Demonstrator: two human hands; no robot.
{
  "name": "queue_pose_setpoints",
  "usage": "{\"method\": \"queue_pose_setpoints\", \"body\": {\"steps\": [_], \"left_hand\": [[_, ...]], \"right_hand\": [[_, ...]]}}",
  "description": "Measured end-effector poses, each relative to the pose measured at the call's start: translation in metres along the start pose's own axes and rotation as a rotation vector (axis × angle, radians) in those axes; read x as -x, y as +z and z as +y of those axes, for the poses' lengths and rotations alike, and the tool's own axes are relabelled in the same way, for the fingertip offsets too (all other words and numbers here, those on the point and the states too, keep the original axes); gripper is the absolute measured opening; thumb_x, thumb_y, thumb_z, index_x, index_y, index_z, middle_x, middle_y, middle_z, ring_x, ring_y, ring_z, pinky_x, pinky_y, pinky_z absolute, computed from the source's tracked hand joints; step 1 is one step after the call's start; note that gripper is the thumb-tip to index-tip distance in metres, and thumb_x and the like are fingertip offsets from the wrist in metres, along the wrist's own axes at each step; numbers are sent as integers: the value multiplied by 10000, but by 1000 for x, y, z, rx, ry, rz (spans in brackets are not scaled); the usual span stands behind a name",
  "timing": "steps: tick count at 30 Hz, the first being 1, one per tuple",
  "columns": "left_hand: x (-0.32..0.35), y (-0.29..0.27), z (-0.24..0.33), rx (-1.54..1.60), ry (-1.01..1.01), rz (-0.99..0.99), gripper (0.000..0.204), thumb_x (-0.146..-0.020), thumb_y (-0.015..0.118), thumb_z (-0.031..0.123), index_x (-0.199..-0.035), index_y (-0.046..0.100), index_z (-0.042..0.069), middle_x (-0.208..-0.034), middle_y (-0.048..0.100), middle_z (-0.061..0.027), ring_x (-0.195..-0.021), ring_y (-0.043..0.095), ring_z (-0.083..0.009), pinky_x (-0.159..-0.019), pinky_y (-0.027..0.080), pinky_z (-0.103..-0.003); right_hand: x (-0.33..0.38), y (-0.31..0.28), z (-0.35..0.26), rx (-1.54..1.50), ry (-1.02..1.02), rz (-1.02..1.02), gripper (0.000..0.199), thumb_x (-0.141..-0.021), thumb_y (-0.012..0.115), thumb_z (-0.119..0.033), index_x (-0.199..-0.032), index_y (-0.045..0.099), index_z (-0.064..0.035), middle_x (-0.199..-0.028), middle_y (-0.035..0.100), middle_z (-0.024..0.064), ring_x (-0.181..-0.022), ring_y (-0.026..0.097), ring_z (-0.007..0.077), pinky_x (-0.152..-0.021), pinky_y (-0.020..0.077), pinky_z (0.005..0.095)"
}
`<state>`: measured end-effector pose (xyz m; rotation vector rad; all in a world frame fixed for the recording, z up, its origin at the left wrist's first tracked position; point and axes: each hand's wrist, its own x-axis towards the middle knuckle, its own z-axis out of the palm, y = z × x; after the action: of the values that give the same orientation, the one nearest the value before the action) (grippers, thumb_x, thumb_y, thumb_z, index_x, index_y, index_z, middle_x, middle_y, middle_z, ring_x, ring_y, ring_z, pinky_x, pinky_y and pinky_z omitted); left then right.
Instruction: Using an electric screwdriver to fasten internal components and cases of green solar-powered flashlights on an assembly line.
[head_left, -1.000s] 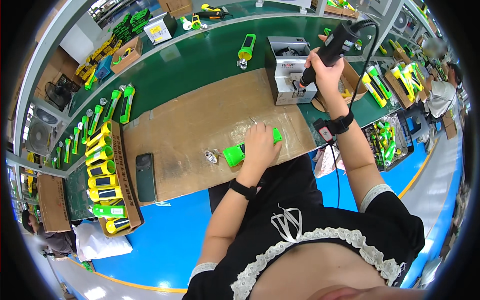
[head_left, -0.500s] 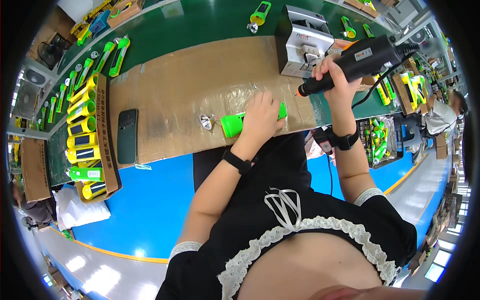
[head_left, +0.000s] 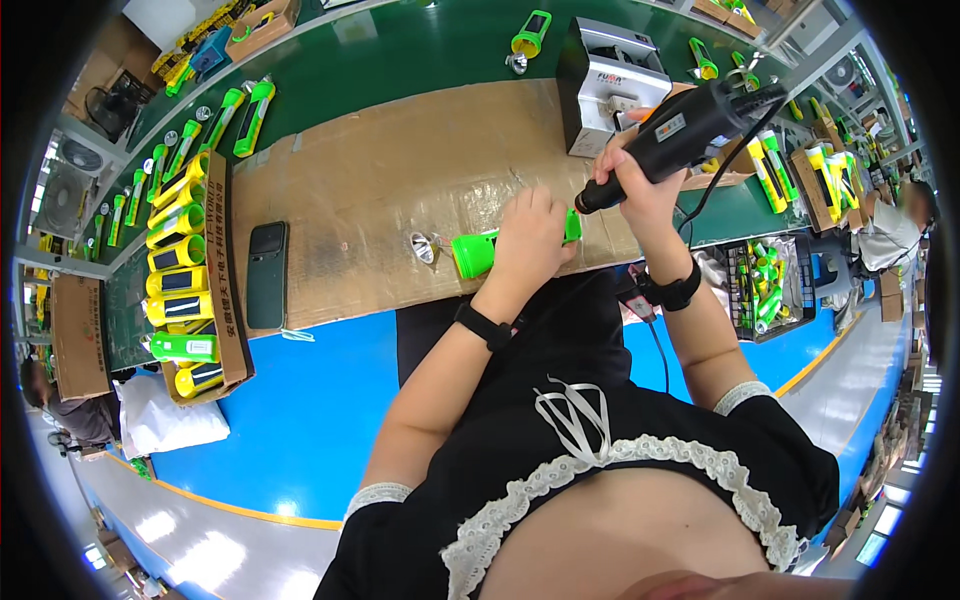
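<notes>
The left hand (head_left: 530,235) presses down over a bright green flashlight (head_left: 478,252) lying on the cardboard-covered bench (head_left: 380,180), its round head end pointing left beside a small silver reflector (head_left: 424,248). The right hand (head_left: 640,185) grips a black electric screwdriver (head_left: 675,130), tip at the flashlight's tail.

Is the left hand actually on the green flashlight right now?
Touching. The head view shows the left hand lying over the green flashlight on the cardboard sheet, covering its middle, with both ends sticking out.
</notes>
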<state>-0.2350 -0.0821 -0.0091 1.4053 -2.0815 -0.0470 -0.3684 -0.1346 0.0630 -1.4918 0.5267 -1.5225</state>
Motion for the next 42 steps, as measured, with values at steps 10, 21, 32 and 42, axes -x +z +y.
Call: {"method": "queue_pose_setpoints", "body": {"steps": [10, 21, 32, 42], "left_hand": [[-8, 5, -7, 40, -35, -85, 459, -566, 786, 307, -924, 596, 91, -915, 541, -104, -924, 504, -301, -796, 365, -424], [-10, 0, -3, 47, -29, -124, 449, -580, 771, 331, -932, 609, 105, -879, 554, -82, -891, 529, -286, -788, 378, -413], [-18, -30, -11, 295, 61, 109, 499, -624, 737, 224, -1060, 558, 61, -974, 544, -129, -961, 504, -324, -850, 386, -428], [55, -71, -49, 44, -98, -74, 616, -582, 806, 299, -1085, 558, 44, -995, 562, -136, -970, 509, -314, -877, 356, -428]], "right_hand": [[5, -4, 19, 147, 213, 46, 316, -731, 698, -54, -1010, 553, -28, -830, 587, 20, -749, 561, 88, -668, 477, 261], [6, -5, -2, -42, 176, -63, 439, -756, 669, -19, -1160, 499, -49, -796, 583, 10, -681, 560, 73, -635, 465, 246], [-88, -45, -35, 194, -367, 320, 450, -788, 566, 26, -1208, 405, 38, -717, 568, 74, -600, 564, 150, -589, 474, 285], [-91, -51, 1, 308, -197, 352, 435, -776, 605, 8, -1188, 464, 21, -683, 574, 48, -574, 560, 122, -561, 458, 266]]}}
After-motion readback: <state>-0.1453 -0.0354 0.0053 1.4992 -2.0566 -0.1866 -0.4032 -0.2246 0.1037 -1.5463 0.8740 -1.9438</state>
